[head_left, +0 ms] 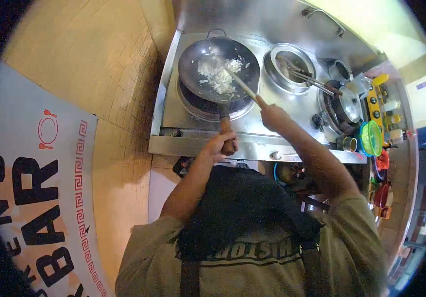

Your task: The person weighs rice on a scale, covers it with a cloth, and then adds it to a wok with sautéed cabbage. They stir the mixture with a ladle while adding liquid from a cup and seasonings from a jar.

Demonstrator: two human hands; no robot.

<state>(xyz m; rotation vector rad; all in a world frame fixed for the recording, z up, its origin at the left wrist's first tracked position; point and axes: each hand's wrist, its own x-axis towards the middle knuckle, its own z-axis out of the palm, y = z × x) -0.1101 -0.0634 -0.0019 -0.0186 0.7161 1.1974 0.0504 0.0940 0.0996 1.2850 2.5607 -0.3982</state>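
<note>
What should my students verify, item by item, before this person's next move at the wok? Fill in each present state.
1. Left grip closed around the wok's wooden handle: ok.
2. Right grip holding the long utensil: ok.
3. Wok over the burner ring: ok.
4. Pale chopped food all gathered together: not ok; bits lie scattered up the wok's sides.
5. Flame lit underneath: cannot tell; the wok hides it.

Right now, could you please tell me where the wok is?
In the head view, the wok is at upper centre, over the leftmost stove burner nearest the brick-patterned wall, its wooden handle in the left hand.
</note>
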